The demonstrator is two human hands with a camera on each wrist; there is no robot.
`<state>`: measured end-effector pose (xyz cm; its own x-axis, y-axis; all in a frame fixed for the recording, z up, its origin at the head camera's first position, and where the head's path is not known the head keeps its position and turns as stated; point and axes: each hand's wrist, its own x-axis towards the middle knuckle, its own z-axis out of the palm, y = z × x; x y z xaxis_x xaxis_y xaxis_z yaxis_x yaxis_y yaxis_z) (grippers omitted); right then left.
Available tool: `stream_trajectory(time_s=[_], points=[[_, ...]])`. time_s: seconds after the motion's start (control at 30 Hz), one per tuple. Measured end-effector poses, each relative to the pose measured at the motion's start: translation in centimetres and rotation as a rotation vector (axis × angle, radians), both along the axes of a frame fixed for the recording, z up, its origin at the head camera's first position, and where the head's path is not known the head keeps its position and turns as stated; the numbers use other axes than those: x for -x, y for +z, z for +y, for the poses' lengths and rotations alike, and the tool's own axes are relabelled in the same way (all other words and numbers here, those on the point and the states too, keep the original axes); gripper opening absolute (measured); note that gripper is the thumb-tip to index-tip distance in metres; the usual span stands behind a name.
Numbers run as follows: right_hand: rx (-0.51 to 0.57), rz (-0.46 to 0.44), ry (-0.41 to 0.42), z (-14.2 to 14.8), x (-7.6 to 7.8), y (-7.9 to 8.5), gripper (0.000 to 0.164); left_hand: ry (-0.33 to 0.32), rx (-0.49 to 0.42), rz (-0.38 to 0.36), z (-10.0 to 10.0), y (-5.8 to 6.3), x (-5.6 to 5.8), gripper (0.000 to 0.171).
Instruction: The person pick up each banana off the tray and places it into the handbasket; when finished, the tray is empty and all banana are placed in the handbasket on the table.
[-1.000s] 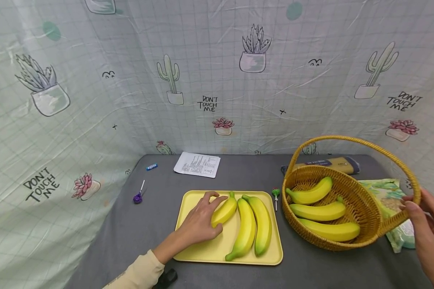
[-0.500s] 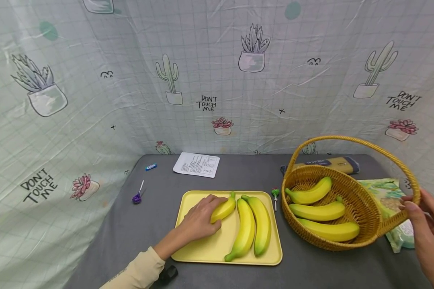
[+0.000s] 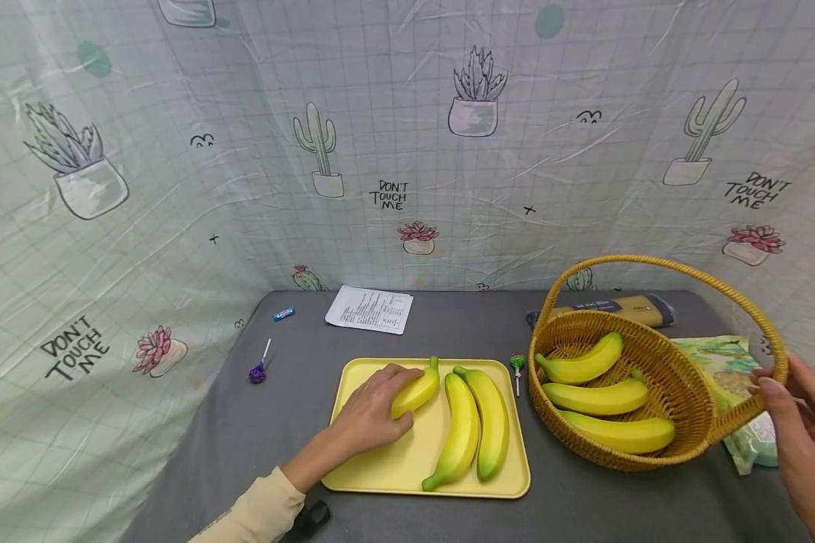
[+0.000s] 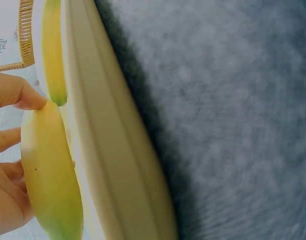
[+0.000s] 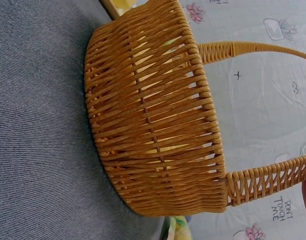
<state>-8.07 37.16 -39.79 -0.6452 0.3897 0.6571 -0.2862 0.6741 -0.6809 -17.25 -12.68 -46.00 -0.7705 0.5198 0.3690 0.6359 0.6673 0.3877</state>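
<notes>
My left hand (image 3: 370,413) grips a yellow banana (image 3: 417,391) at the left of the yellow tray (image 3: 380,477). The left wrist view shows that banana (image 4: 52,175) between thumb and fingers (image 4: 25,95), close beside the tray's side wall (image 4: 115,155). Two more bananas, one nearer the middle (image 3: 458,434) and one at the right (image 3: 492,426), lie side by side on the tray. At the far right my right hand (image 3: 804,445) pinches the handle of a wicker basket (image 3: 693,377). Several bananas (image 3: 598,397) lie in the basket, visible through its weave from the right wrist.
A green lollipop (image 3: 517,363) lies between tray and basket. Behind the basket are a long pasta pack (image 3: 641,309) and a green bag (image 3: 716,354). A white printed card (image 3: 370,309), blue candy (image 3: 284,314) and purple lollipop (image 3: 257,372) lie at the back left.
My left hand has closed round the left banana and shifted it slightly left on the tray. The right hand and basket keep their place.
</notes>
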Motion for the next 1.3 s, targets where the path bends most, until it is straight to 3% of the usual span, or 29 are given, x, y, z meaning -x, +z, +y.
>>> stream_trajectory(time_s=[0.53,0.8,1.3], points=[[0.014,0.009,0.005,-0.4,-0.1,0.1,0.047,-0.024,-0.048,0.042,1.0,1.7,-0.7,0.062],[-0.009,0.003,-0.012,-0.2,0.0,0.1,0.048,-0.052,-0.055,0.068,2.7,3.0,-0.8,0.062],[-0.019,0.005,-0.014,-0.2,-0.2,0.2,0.048,-0.119,-0.072,0.049,6.1,4.7,-0.6,0.06]])
